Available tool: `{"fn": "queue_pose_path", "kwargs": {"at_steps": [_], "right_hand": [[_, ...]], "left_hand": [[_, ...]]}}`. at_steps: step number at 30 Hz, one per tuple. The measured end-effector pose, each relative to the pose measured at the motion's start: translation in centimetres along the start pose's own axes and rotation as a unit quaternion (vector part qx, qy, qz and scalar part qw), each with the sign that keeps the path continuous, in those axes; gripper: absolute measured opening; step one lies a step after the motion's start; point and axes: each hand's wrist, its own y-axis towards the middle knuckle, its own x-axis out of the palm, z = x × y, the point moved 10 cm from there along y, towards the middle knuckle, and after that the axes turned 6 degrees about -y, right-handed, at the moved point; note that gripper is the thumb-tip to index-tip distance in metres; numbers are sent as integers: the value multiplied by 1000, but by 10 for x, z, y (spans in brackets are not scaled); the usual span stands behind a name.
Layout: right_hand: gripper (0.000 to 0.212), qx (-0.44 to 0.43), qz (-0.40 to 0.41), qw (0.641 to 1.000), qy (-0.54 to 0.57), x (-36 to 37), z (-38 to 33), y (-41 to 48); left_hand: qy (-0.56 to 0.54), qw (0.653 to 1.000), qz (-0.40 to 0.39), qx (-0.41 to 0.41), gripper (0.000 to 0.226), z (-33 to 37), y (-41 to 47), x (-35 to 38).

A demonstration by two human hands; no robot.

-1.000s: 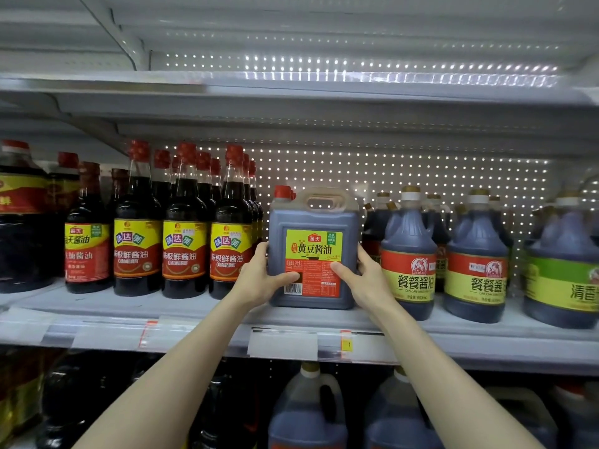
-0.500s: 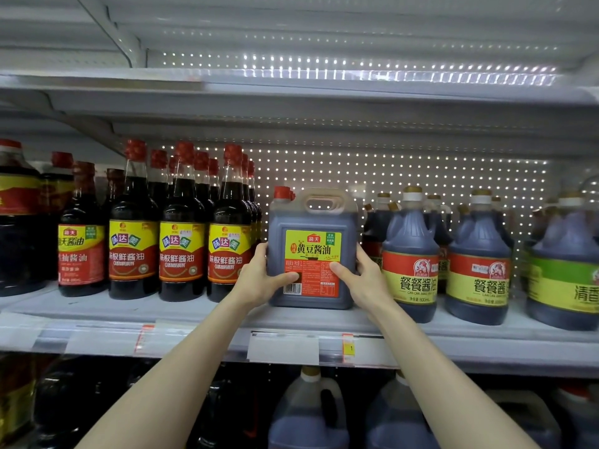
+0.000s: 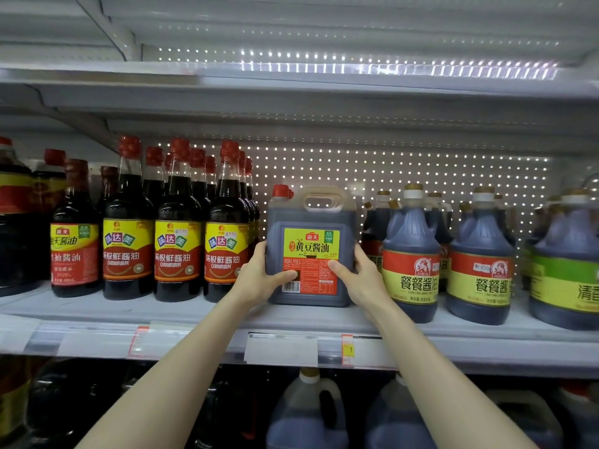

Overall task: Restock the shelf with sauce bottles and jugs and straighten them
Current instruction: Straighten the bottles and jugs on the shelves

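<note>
Right, shelf [image 3: 162, 306] runs the full width, with a perforated back panel [image 3: 421, 176] behind it and an upper shelf [image 3: 291, 89] overhead. Left block: tall red-capped bottles [image 3: 176, 241], upright, several rows deep, front labels facing out. Right block: round-bodied jugs [image 3: 410, 254] with red and yellow labels, upright, packed side by side. Lower level shows the tops of big handled jugs [image 3: 306, 413], mostly in shadow. The task item, a square jug [image 3: 311, 222] of dark sauce, sits in the gap between the two blocks, upright, yellow and red label facing forward, handle on top. Its base is at the shelf board; can't tell whether its full weight is down. It's just beside the nearest tall bottle on the left and the nearest round jug on the right. Both hands clamp it by the lower half. Left hand [image 3: 259, 277]: fingers wrapped round the left side, thumb across the front at the barcode. Right hand [image 3: 359, 277]: fingers round the right side, thumb on the label's lower right corner. Blank white price tag [image 3: 280, 350] on the shelf edge below the jug, small yellow tag [image 3: 347, 350] beside it. Jug's red cap [image 3: 280, 191] is at the top left.
</note>
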Motion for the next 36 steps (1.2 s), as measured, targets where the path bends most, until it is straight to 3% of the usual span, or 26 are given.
{"fn": "queue_pose_path", "kwargs": {"at_steps": [12, 36], "right_hand": [[74, -1, 21, 999, -32, -4, 2, -1], [71, 9, 5, 1000, -8, -1, 5, 5]], "left_hand": [[-36, 999, -29, -7, 75, 0, 0, 6], [7, 1000, -2, 1, 77, 3, 1, 3]]}}
